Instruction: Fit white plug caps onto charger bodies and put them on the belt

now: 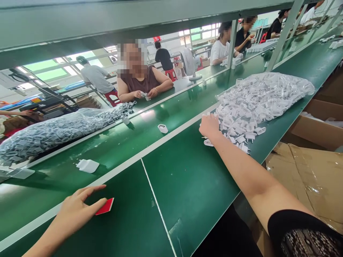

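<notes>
My left hand (pixel 79 207) hovers over the green worktop (pixel 128 221), thumb and forefinger apart, with nothing visible between them. Beside its thumb lies a small red card (pixel 105 207) with a pale edge, partly covered by the hand. My right hand (pixel 210 125) reaches to the near left edge of a heap of white plastic plug pieces (pixel 241 125). Its fingers are curled in, and whatever they hold is hidden. The heap spills from a clear plastic bag (pixel 278 89). On the belt lie a white plug charger (pixel 88 166) and another white charger piece (pixel 162 128).
A green conveyor belt (pixel 128 142) runs past the worktop behind a white rail (pixel 120 169). Across it, a person (pixel 139 78) handles small white parts next to a bag of grey pieces (pixel 59 130). Cardboard boxes (pixel 308 175) stand at right. A beam (pixel 107 25) crosses overhead.
</notes>
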{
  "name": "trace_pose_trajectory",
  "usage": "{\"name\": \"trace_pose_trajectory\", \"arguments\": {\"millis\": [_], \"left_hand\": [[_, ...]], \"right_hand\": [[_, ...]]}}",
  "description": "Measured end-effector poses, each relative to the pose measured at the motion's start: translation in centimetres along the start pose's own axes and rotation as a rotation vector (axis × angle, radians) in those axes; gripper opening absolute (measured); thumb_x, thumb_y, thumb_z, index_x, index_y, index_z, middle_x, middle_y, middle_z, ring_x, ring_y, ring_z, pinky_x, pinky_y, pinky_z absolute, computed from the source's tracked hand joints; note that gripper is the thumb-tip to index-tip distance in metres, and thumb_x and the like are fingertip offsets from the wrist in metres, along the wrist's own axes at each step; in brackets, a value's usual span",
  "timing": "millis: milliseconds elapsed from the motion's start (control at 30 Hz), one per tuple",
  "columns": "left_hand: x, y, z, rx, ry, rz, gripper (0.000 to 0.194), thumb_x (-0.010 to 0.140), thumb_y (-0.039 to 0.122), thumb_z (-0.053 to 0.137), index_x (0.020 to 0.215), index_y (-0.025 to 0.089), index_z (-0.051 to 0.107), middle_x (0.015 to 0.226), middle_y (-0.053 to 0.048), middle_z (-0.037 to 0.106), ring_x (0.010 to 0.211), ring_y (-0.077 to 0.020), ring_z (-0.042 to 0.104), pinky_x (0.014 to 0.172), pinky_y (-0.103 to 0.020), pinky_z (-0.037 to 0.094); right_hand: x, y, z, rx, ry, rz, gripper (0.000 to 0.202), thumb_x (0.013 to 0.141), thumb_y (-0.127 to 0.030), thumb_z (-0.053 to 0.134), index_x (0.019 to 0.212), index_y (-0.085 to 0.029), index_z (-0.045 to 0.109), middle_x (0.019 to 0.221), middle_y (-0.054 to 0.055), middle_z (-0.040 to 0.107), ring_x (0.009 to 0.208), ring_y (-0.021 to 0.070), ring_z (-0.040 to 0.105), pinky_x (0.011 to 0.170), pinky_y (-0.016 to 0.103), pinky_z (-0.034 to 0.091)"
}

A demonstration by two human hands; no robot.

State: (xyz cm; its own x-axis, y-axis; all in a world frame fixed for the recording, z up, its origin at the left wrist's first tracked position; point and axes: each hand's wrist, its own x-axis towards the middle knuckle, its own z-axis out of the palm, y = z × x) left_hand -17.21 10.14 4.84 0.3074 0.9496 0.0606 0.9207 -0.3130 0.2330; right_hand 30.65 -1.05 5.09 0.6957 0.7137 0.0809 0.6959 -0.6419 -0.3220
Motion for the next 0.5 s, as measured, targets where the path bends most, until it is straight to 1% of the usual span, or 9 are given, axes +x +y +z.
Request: {"name": "trace_pose_trajectory", "arguments": {"millis": [67,100,133,200,267,333,400,433,500], "left_hand": [[0.7,1.6,-1.0,0.009,0.077,0.032,0.049,0.067,0.066,0.057,0.103,0.037,0.073,0.125,-0.004,0.069,0.114,-0.0443,0.062,0.100,-0.061,0.049],[1.1,2.8,-1.4,-0.012,0.106,0.053,0.050,0.068,0.065,0.059,0.105,0.035,0.073,0.128,-0.006,0.068,0.125,-0.0461,0.055,0.104,-0.064,0.045],[1.5,4.2,-1.6,-0.059,0.116,0.073,0.051,0.069,0.064,0.060,0.107,0.033,0.072,0.130,-0.007,0.067,0.131,-0.0461,0.050,0.107,-0.064,0.042],[2.4,7.4,-1.2,-0.187,0.098,0.127,0.051,0.070,0.060,0.062,0.108,0.027,0.072,0.132,-0.011,0.065,0.133,-0.0438,0.049,0.113,-0.062,0.037],[3.7,10.5,0.0,-0.287,0.076,0.138,0.052,0.070,0.054,0.064,0.111,0.023,0.071,0.131,-0.012,0.065,0.132,-0.0403,0.050,0.117,-0.055,0.035],[5.5,13.3,1.8,-0.352,0.015,0.112,0.056,0.072,0.051,0.067,0.119,0.020,0.068,0.128,-0.012,0.066,0.124,-0.0360,0.057,0.111,-0.047,0.044],[7.6,15.9,3.7,-0.395,-0.020,0.074,0.066,0.076,0.052,0.070,0.131,0.016,0.061,0.132,-0.014,0.064,0.120,-0.0335,0.061,0.104,-0.042,0.050],[8.6,17.0,4.5,-0.410,-0.024,0.046,0.072,0.077,0.053,0.072,0.136,0.014,0.056,0.135,-0.016,0.061,0.122,-0.0340,0.060,0.104,-0.041,0.050],[10.5,18.9,5.8,-0.427,-0.011,-0.021,0.086,0.077,0.055,0.077,0.144,0.011,0.048,0.142,-0.021,0.055,0.130,-0.0377,0.054,0.107,-0.044,0.047]], "right_hand": [[1.0,-0.1,-0.2,-0.045,-0.030,0.039,0.057,0.090,-0.012,0.052,0.146,-0.001,0.050,0.155,0.027,0.047,0.158,0.0389,0.017,0.126,0.059,0.001],[1.5,-0.1,-0.2,-0.059,-0.045,0.053,0.057,0.089,-0.012,0.054,0.145,-0.001,0.051,0.153,0.028,0.049,0.158,0.0400,0.017,0.125,0.061,-0.002],[1.9,-0.1,-0.3,-0.067,-0.058,0.064,0.056,0.088,-0.012,0.055,0.143,-0.001,0.053,0.151,0.029,0.051,0.157,0.0414,0.020,0.125,0.063,-0.003],[2.6,-0.1,-0.2,-0.065,-0.069,0.067,0.053,0.086,-0.013,0.059,0.138,-0.001,0.057,0.146,0.030,0.054,0.153,0.0433,0.029,0.124,0.064,-0.001],[3.0,-0.3,-0.1,-0.037,-0.069,0.051,0.049,0.084,-0.013,0.063,0.132,-0.003,0.061,0.142,0.030,0.055,0.145,0.0429,0.042,0.124,0.062,0.008],[3.0,-0.5,-0.1,0.024,-0.075,0.029,0.042,0.083,-0.014,0.066,0.124,-0.006,0.066,0.138,0.030,0.057,0.134,0.0411,0.055,0.120,0.058,0.025],[2.7,-0.9,-0.3,0.115,-0.088,0.012,0.035,0.081,-0.015,0.069,0.115,-0.008,0.070,0.134,0.029,0.058,0.121,0.0394,0.064,0.109,0.054,0.041],[2.4,-1.1,-0.4,0.171,-0.089,0.002,0.033,0.080,-0.015,0.070,0.113,-0.009,0.070,0.134,0.029,0.057,0.117,0.0385,0.066,0.105,0.051,0.045],[1.5,-1.6,-0.7,0.305,-0.077,-0.032,0.038,0.079,-0.013,0.069,0.117,-0.010,0.070,0.139,0.027,0.052,0.114,0.0359,0.067,0.102,0.047,0.049]]}}
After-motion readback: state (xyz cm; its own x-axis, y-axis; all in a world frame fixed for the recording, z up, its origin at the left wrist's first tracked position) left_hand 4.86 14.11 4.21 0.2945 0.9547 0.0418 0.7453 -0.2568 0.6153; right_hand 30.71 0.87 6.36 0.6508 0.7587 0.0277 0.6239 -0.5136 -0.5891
